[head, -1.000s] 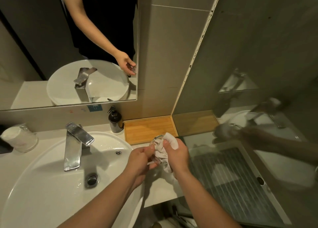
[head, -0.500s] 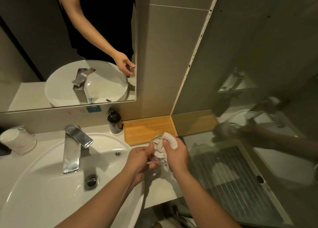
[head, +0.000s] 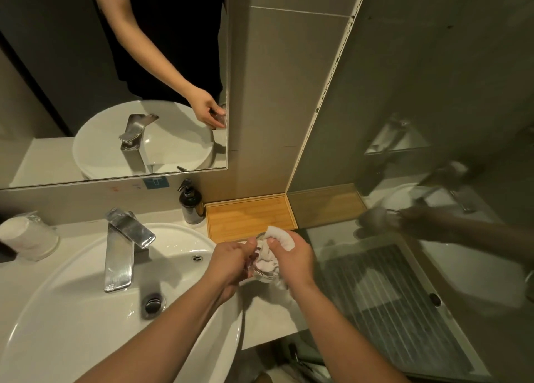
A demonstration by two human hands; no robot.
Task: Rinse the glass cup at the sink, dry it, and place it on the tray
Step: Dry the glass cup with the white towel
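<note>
Fingers (head: 251, 245) of the left hand (head: 231, 262) curl around the side of the glass cup (head: 264, 271), gripping it from the left, while the right hand (head: 293, 262) pinches a white cloth (head: 278, 236) between thumb and fingers and presses it down into the cup's mouth. Crumpled folds of the cloth show through the clear wall of the cup; a rounded wad of it sticks up above the right thumb. Both hands hold the cup in the air, tilted, just past the right rim of the sink (head: 72, 310) and above the pale tabletop (head: 268, 322).

Just beyond the hands, against the wall corner, lies the wooden tray (head: 248, 216), flat on the tabletop, with nothing on its surface. A dark soap pump bottle (head: 190, 203) stands touching or nearly touching the tray's left edge. The chrome faucet (head: 124, 246) rises at the back of the white sink, its spout reaching over the drain (head: 153, 304). Water drops glisten on the basin near the drain. At the far left of the tabletop, a wrapped cup (head: 27, 238) sits tipped on its side. The mirror (head: 115, 79) above reflects an arm, the faucet and the basin.
</note>
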